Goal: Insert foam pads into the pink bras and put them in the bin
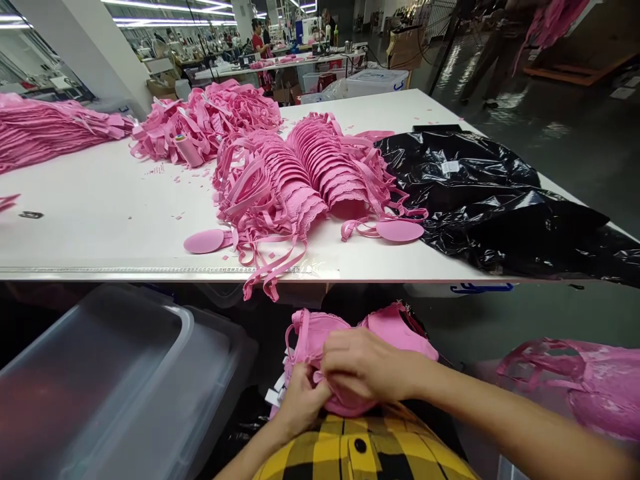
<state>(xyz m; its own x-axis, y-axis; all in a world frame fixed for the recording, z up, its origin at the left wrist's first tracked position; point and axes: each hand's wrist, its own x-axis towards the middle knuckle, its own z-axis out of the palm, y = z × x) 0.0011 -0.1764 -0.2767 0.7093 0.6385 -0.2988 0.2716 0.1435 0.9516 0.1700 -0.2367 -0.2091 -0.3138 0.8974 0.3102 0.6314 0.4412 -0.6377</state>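
A pink bra (395,331) lies in my lap below the table's front edge, its two cups facing up. My left hand (304,399) pinches the bra's fabric near the lower part of one cup. Close beside it, my right hand (367,363) has its fingers curled down onto the same cup, with the fingertips partly hidden. White tags (275,395) hang at the bra's left side. On the table ahead stands a nested stack of pink bras (320,167), straps spilling over the edge. Pink oval pads (400,231) lie at its front.
Black plastic bags (500,207) cover the table's right side. More pink bras (210,117) are heaped behind a pink thread spool (188,151). Clear plastic bins (100,387) stand at lower left; a pink lace bra (595,387) lies at right. People (257,39) are in the background.
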